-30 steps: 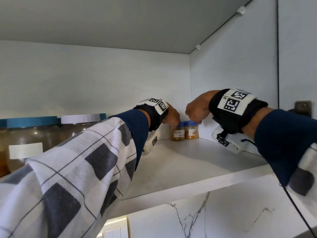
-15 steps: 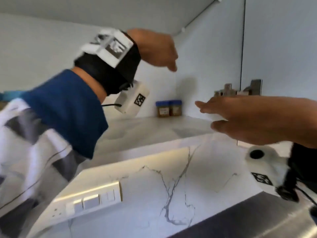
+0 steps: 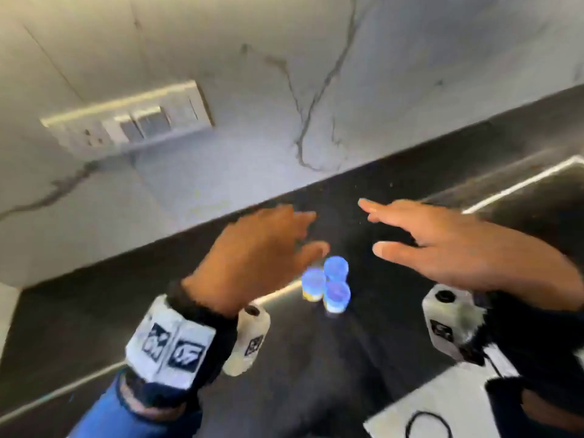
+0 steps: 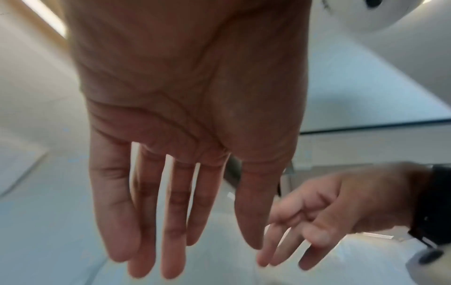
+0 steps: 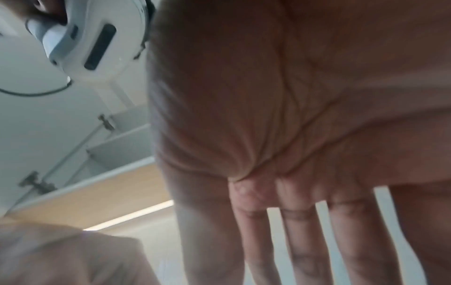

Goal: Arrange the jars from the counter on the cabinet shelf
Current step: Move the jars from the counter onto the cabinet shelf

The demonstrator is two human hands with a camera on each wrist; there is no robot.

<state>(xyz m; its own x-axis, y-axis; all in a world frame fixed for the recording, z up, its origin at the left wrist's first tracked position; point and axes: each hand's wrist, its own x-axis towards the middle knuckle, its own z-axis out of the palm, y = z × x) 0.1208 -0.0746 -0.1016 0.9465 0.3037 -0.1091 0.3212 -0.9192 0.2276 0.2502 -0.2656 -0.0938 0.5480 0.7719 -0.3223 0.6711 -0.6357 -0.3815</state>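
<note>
Three small jars with blue lids point(image 3: 328, 287) stand close together on the dark counter point(image 3: 94, 311). My left hand point(image 3: 262, 248) hovers just above and left of them, fingers spread and straight, holding nothing. My right hand point(image 3: 442, 245) hovers to their right, fingers also straight and empty. The left wrist view shows my left palm point(image 4: 190, 108) flat with extended fingers, and my right hand point(image 4: 329, 210) beyond it. The right wrist view shows my right palm point(image 5: 292, 115) flat. The picture is blurred by motion.
A marble backsplash point(image 3: 284, 90) with a switch plate point(image 3: 126, 121) rises behind the counter. A steel sink edge point(image 3: 521, 181) lies at the right. The open cabinet shelves point(image 5: 117, 146) show overhead in the right wrist view.
Both hands have left the two jars on the cabinet shelf and come down to the counter. The view has swung down from the shelf to the three jars on the counter.
</note>
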